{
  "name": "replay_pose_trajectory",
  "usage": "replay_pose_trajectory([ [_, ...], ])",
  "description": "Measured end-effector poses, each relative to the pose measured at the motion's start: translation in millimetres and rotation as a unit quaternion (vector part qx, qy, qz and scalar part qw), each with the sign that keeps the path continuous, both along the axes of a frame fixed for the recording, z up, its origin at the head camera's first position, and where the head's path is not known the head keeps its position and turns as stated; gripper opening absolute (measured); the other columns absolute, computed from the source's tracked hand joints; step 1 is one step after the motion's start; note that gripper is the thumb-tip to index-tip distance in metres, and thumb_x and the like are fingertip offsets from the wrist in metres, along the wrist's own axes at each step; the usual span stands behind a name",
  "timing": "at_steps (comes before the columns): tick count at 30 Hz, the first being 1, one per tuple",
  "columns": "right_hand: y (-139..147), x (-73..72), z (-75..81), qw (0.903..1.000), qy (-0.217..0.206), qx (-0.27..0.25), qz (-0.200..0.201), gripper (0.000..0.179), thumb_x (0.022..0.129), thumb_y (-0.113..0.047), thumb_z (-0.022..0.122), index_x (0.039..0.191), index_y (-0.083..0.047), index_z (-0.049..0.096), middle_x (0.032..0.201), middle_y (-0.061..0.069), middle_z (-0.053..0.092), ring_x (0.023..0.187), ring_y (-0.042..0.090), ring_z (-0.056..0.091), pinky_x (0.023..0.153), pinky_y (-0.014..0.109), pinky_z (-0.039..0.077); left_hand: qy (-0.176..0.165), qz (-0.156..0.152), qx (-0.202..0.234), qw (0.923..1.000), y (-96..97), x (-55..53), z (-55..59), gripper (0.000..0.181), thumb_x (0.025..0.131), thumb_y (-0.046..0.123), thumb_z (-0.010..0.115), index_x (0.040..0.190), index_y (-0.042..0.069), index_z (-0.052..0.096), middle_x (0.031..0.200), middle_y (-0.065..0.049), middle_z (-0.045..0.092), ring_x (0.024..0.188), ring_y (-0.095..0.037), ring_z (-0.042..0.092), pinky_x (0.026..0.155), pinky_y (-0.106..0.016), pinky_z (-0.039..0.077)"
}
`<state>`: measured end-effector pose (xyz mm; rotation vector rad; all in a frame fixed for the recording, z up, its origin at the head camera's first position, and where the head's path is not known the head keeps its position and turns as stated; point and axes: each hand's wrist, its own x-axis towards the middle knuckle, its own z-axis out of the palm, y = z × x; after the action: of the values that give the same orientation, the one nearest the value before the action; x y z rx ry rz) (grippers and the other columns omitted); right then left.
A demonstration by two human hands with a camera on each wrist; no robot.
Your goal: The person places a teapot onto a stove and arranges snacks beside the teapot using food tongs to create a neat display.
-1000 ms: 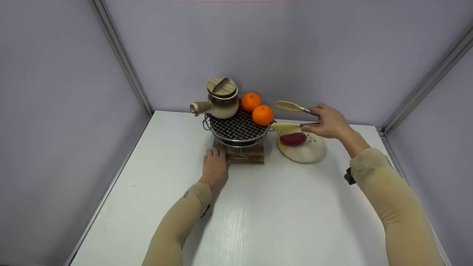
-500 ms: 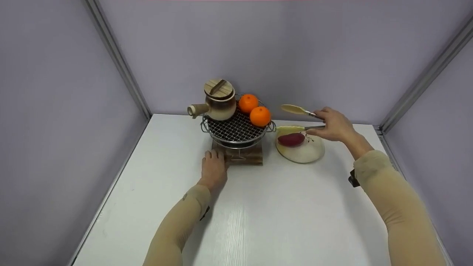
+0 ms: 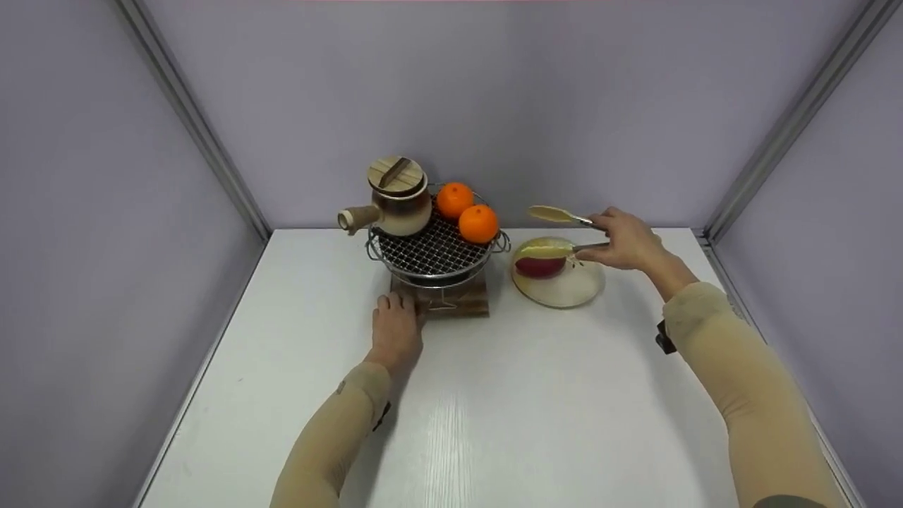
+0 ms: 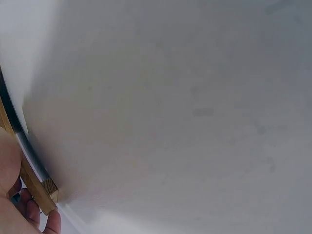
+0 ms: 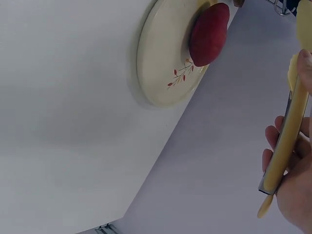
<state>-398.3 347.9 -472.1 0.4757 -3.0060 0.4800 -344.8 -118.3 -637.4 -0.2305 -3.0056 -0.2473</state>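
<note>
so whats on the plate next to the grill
On the plate lies one red, elongated item, with a sprig pattern beside it. In the head view the tongs cover its upper part; the surface beneath it is hidden.

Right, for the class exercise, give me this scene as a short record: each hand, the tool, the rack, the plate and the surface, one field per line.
Left hand: holds the wooden base at its near left corner
Right hand: holds tongs
Tongs: spread apart; contact with the red oblong item unclear
Rack: above the base; bears a lidded pot and two oranges
Plate: right of the rack; bears the red item
Surface: white table
</note>
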Motion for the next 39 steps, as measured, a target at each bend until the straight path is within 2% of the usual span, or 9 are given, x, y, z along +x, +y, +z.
replay_pose_trajectory([
  [8,7,1.8,-8.4,0.9999,-0.011,0.003,0.000,0.083,0.093,-0.047,0.090,0.157,-0.004,0.061,0.139,0.026,0.066,0.123,0.048,0.067,0.102,0.066,0.056,0.016,-0.002,0.006,0.9998,-0.6,2.0,-0.2,0.056,0.117,0.041,0.059,0.148,-0.005,0.055,0.133,-0.023,0.059,0.120,-0.039,0.054,0.098,-0.052,0.056],
  [15,16,3.3,-19.9,0.9999,-0.006,0.013,0.008,0.086,0.094,-0.045,0.089,0.158,0.003,0.058,0.140,0.031,0.064,0.127,0.053,0.065,0.109,0.070,0.053,0.006,-0.001,0.001,1.0000,-1.3,2.4,-0.2,0.055,0.117,0.041,0.058,0.148,-0.004,0.055,0.133,-0.022,0.058,0.121,-0.038,0.052,0.101,-0.052,0.055],
  [22,27,6.0,-30.6,0.9992,-0.026,0.028,-0.011,0.088,0.095,-0.046,0.087,0.160,0.004,0.056,0.155,0.034,0.058,0.140,0.058,0.059,0.117,0.074,0.048,0.012,-0.004,-0.015,0.9998,0.3,3.7,3.0,0.060,0.117,0.039,0.060,0.152,-0.008,0.053,0.133,-0.025,0.059,0.117,-0.038,0.052,0.096,-0.051,0.056],
  [29,31,6.5,-42.2,0.9989,-0.033,0.031,-0.015,0.088,0.094,-0.046,0.088,0.160,0.003,0.056,0.146,0.034,0.061,0.129,0.056,0.064,0.108,0.073,0.053,0.018,-0.002,0.001,0.9998,0.4,2.0,0.6,0.057,0.115,0.038,0.063,0.149,-0.006,0.055,0.137,-0.026,0.059,0.119,-0.041,0.054,0.098,-0.054,0.057],
  [39,33,5.6,-52.0,0.9980,-0.045,0.038,-0.023,0.088,0.094,-0.046,0.088,0.160,0.003,0.056,0.144,0.034,0.063,0.128,0.054,0.065,0.109,0.072,0.052,0.001,0.001,-0.004,1.0000,-0.5,-0.3,-2.1,0.058,0.116,0.038,0.060,0.154,-0.005,0.051,0.144,-0.026,0.057,0.124,-0.040,0.054,0.103,-0.054,0.057],
])
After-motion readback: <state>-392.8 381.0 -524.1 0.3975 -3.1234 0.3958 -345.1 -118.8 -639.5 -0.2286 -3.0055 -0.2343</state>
